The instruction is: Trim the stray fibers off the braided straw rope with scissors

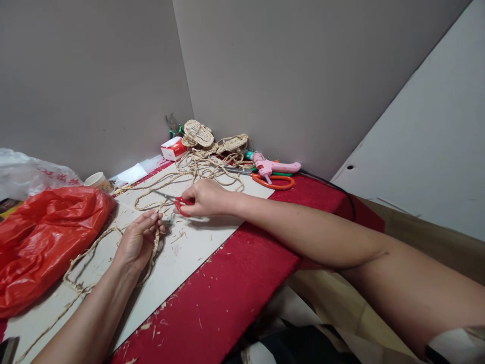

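Observation:
My left hand (142,237) is closed in a pinch on a braided straw rope (154,253), which hangs down behind the wrist and loops over the white board. Just to the right and farther off, my right hand (206,198) grips red-handled scissors (182,206). Their dark blades point left, above a loop of the rope, and I cannot tell whether they are apart. Beyond the hands lies a tangle of straw rope (199,164), with woven straw soles (198,133) resting at its back.
A red plastic bag (49,237) and a paper cup (97,181) sit at left. Toward the back right are a pink glue gun (275,166) with a black cord and orange-handled scissors (275,183). Straw scraps litter the white board (197,242) and red cloth (223,283). Grey walls enclose the back.

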`<state>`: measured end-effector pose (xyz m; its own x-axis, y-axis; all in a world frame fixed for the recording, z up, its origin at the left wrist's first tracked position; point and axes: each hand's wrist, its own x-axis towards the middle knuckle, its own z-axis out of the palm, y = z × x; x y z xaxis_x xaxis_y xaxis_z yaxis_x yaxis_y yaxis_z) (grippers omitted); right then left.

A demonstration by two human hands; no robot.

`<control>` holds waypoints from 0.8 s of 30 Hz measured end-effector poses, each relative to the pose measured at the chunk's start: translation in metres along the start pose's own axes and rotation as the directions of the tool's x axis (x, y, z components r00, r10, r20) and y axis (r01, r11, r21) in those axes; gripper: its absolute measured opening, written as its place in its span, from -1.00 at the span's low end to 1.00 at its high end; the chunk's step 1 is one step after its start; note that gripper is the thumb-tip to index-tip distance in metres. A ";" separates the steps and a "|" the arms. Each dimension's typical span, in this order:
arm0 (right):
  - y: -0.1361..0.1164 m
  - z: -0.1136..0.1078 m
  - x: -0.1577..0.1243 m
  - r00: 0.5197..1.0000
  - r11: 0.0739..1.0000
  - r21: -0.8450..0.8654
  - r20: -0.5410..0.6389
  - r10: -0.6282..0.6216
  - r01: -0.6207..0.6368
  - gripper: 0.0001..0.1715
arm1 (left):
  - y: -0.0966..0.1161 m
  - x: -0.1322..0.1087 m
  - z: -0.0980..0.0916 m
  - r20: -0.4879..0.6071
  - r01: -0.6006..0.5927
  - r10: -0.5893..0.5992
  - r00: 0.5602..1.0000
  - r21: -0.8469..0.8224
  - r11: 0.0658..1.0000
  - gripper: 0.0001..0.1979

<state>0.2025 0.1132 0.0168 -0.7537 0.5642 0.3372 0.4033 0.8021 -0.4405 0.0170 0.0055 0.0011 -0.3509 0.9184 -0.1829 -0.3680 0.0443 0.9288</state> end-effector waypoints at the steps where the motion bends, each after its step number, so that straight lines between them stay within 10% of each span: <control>1: 0.002 0.000 0.002 0.999 0.994 0.110 -0.049 0.024 -0.019 -0.54 | 0.000 -0.001 0.000 0.005 -0.001 0.001 1.000 -0.003 1.000 -0.92; 6: 0.006 0.002 0.010 0.980 0.850 0.526 -0.154 0.122 -0.024 -0.41 | 0.003 -0.008 0.006 0.063 0.000 -0.001 0.998 0.013 1.000 -0.86; 12: -0.003 0.008 0.007 0.960 0.538 0.795 0.225 0.169 -0.281 -0.43 | 0.003 -0.016 0.009 0.131 -0.028 0.010 0.991 0.130 0.991 -0.72; 24: 0.004 0.016 0.014 0.996 0.754 0.657 -0.058 0.074 -0.018 -0.38 | -0.001 -0.027 0.017 0.098 -0.103 0.068 0.993 0.412 0.905 -0.62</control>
<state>0.1859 0.1212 0.0061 -0.6902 0.6326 0.3513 -0.0234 0.4657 -0.8847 0.0413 -0.0128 0.0104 -0.2893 0.9533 -0.0867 0.0579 0.1078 0.9925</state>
